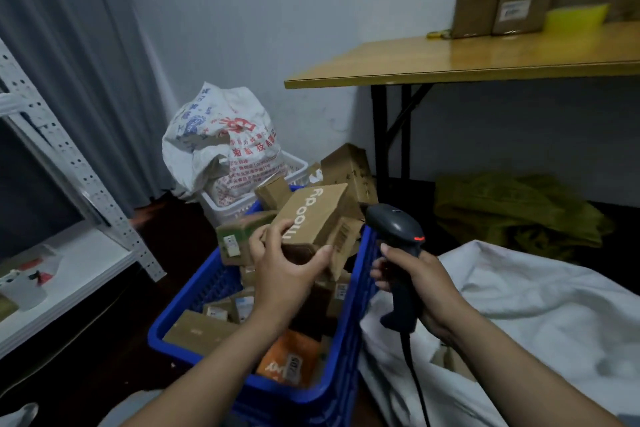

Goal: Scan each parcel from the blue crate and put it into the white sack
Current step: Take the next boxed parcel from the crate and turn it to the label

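Note:
My left hand (287, 267) grips a brown cardboard parcel (317, 215) with white lettering, tilted above the blue crate (194, 309). The crate holds several more cardboard parcels and an orange packet (287, 357). My right hand (415, 284) holds a dark handheld scanner (398, 229) by its handle, its head pointing toward the parcel's barcode side; a red light shows on it. The white sack (519, 309) lies open to the right of the crate, a bit of cardboard visible inside.
A white printed sack (221, 142) sits in a white basket (298, 163) behind the crate. A wooden table (450, 59) with cardboard boxes stands at right, green cloth (512, 208) beneath it. A white metal shelf (69, 253) stands at left.

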